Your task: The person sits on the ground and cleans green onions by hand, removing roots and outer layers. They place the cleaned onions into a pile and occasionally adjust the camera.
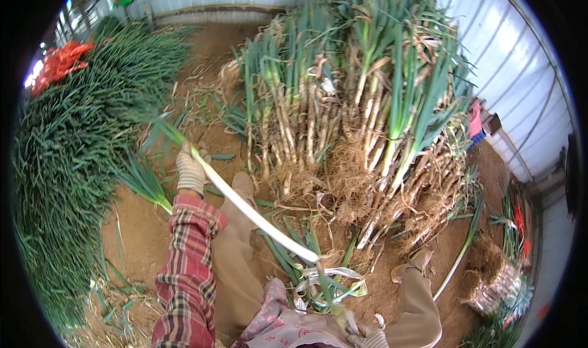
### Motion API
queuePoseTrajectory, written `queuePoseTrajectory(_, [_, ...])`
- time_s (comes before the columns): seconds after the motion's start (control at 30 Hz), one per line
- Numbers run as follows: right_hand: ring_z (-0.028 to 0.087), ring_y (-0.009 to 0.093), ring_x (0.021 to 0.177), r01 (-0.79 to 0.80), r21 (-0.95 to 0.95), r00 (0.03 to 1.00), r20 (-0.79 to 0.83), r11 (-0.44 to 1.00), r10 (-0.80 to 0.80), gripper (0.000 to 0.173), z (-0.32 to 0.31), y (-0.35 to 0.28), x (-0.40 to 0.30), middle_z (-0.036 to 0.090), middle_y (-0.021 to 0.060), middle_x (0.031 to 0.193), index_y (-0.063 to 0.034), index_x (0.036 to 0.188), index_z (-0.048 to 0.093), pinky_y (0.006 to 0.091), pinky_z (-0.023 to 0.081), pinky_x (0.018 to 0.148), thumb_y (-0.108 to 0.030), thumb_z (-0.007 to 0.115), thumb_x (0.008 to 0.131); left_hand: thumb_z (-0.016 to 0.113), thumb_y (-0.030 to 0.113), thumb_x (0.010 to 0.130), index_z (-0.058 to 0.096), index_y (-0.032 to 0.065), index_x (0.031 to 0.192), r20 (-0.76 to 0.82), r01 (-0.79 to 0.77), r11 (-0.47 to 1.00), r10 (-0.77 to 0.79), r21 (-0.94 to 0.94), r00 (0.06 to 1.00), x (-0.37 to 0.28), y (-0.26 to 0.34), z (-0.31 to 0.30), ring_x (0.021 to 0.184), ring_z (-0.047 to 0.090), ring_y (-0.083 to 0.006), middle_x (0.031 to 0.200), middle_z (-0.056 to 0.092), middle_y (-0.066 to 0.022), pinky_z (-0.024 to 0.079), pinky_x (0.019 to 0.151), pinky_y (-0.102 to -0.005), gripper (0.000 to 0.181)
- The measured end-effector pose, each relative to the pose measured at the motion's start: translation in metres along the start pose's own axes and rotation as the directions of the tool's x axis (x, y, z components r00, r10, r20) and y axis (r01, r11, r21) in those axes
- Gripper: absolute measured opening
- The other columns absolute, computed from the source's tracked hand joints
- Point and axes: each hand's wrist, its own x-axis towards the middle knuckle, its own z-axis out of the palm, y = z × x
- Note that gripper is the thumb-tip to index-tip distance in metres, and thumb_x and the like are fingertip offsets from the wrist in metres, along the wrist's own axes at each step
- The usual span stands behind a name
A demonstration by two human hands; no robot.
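Note:
My left hand [192, 169], in a striped knit glove, grips a large green onion [257, 217] just below its leaves. The onion's long white shank slants down to the right, bare and clean, and its root end is above a heap of peelings [330, 286]. At the bottom edge my right hand [370, 339], also gloved and partly cut off, is closed on a stripped onion leaf [342, 316] in front of my apron [294, 332]. Another onion [151, 187] lies partly hidden behind my left forearm.
Unpeeled green onions [312, 104] with earthy roots are piled ahead. A long bank of onions [82, 132] fills the left, with red netting [62, 63] on it. A root-ended bundle [496, 283] and a single onion [459, 261] lie at right. Metal sheet walls [514, 63] enclose the dirt floor.

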Motion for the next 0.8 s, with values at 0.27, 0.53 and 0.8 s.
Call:
queuePoseTrajectory(0.27, [0.056,0.036,0.104,0.331,0.061,0.817,-0.517,0.942,-0.254,0.067,-0.078,-0.1,0.066,0.055,0.0189,0.117,-0.0065,0.127,0.047,0.0421,0.047,0.085,-0.035,0.071,0.071,0.05,0.04,0.093,0.052,0.0109,0.108,0.38,0.055,0.986,-0.111,0.155,0.918,-0.013,-0.011,0.055,0.071,0.055,-0.0179,0.093,0.062,-0.0098,0.048,0.061,-0.0331,0.032])
queuePoseTrajectory(0.53, [0.061,0.028,0.057,0.267,0.439,0.606,-0.769,0.858,0.204,0.027,-0.093,-0.008,-0.02,0.061,0.0138,0.067,-0.0057,0.078,0.062,0.037,0.049,0.051,-0.031,0.071,0.077,0.058,0.033,0.091,0.049,0.0005,0.127,0.978,0.032,0.982,-0.187,0.185,0.087,-0.354,-0.129,0.365,0.094,0.063,-0.0206,0.114,0.061,-0.0171,0.053,0.081,-0.0345,0.049])
queuePoseTrajectory(0.8, [0.058,0.015,0.054,0.069,0.557,0.03,-0.83,0.828,0.556,0.027,-0.165,0.253,-0.1,0.063,0.0102,0.064,-0.0025,0.088,0.064,0.0315,0.048,0.051,-0.026,0.074,0.077,0.072,0.044,0.077,0.047,-0.001,0.129,0.884,-0.402,0.787,-0.434,0.467,0.177,-0.419,-0.235,0.368,0.089,0.066,-0.0179,0.111,0.063,-0.0165,0.057,0.072,-0.0277,0.072])
